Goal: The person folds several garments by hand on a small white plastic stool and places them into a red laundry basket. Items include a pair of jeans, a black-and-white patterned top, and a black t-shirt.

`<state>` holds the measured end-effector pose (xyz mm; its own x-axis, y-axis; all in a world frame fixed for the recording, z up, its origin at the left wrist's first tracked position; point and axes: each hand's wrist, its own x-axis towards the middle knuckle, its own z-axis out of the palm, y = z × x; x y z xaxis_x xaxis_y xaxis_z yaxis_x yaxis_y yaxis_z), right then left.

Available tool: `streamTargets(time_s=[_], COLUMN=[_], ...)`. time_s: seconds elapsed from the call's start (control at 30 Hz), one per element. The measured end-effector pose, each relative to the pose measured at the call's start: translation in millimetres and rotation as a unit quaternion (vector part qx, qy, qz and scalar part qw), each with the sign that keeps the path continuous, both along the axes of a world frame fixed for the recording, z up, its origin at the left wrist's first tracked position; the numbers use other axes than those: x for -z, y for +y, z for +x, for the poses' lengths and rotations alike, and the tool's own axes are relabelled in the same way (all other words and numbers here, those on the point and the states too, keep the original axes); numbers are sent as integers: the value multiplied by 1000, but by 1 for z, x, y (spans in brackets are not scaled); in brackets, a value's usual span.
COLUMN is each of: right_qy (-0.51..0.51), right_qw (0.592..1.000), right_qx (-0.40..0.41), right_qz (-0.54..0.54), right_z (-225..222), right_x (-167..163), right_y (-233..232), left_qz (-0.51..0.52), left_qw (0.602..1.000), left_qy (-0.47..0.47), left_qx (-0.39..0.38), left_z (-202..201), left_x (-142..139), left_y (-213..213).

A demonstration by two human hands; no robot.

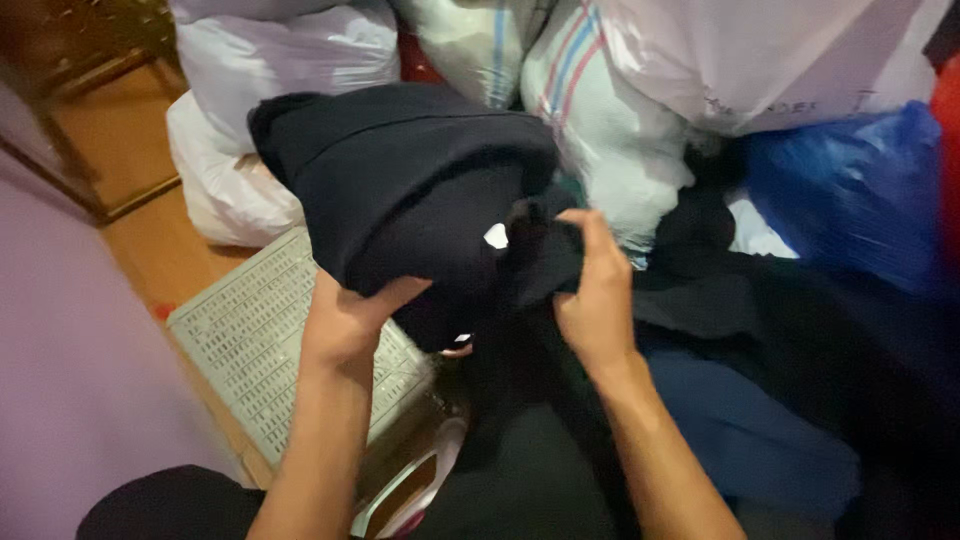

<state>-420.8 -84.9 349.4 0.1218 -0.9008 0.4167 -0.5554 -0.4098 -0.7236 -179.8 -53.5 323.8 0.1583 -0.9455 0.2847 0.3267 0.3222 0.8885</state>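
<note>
While my left hand props the dark garment from below, fingers closed on its underside, my right hand pinches a fold at its edge. It hangs above the plastic crate, before the sacks. Step: gathering, mid-fold; next likely needs regripping.

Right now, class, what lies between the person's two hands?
In the head view, folds of the dark garment fill the stretch between the left hand and the right hand; both hands grip it, and a small white tag shows there.
</note>
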Motion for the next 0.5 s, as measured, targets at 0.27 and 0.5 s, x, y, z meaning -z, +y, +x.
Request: streamTargets(time_s=[0.27, 0.5], right_qy=[-166, -346], right_qw=[969, 855], right_qx=[-186, -348], right_qz=[-5, 169], right_z=[71, 138], right_x=[-60, -59], right_y=[-2, -1], left_qz=[101, 43], left_qw=[970, 965], left_qy=[218, 251], left_qx=[-45, -70], left_z=[28, 69], left_x=[55, 65], left_y=[19, 65])
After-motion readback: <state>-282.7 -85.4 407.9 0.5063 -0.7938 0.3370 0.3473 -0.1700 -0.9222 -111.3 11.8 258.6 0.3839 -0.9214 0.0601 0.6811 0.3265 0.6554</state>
